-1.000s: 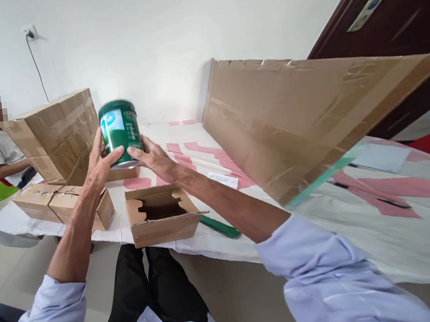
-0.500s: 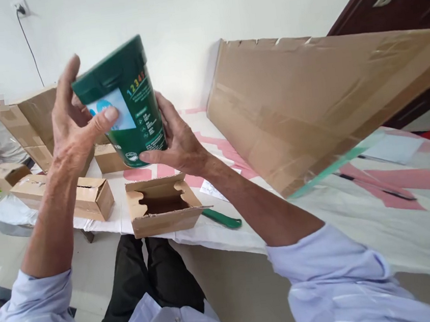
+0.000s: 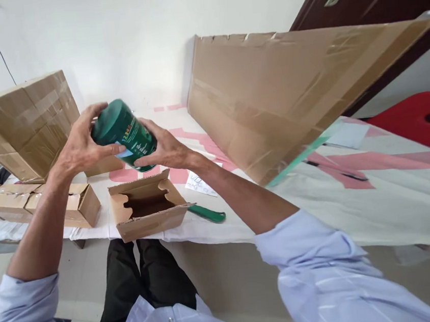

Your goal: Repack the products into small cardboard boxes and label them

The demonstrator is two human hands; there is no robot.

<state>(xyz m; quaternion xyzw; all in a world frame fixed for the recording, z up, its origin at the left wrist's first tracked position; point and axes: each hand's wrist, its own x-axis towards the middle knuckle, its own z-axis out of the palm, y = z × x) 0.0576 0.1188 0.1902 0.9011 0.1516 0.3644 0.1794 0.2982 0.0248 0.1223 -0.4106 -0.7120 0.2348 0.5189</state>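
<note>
Both hands grip a dark green tub (image 3: 125,132) with a lid and colourful digits on its label. It is tilted, its lid end toward the upper left, and hangs above and behind an open cardboard box (image 3: 153,226). My left hand (image 3: 84,144) clasps the lid end, thumb across the label. At the tub's lower right, my right hand (image 3: 167,148) wraps round the base, thumb in front. The box stands at the table's front edge with its top flaps up; its inside is dark. Just right of the box lies a green-handled tool (image 3: 207,213).
A row of closed small cartons (image 3: 70,207) lines the left of the table. Behind them are larger taped cartons (image 3: 38,123). A big cardboard sheet (image 3: 269,94) leans at the back right. A printed paper (image 3: 202,183) lies behind my right arm; a red seat (image 3: 422,121) stands far right.
The tub has come down and away from me, turning so its lid tips more to the left. Both hands stay on it. The view has swung to the right.
</note>
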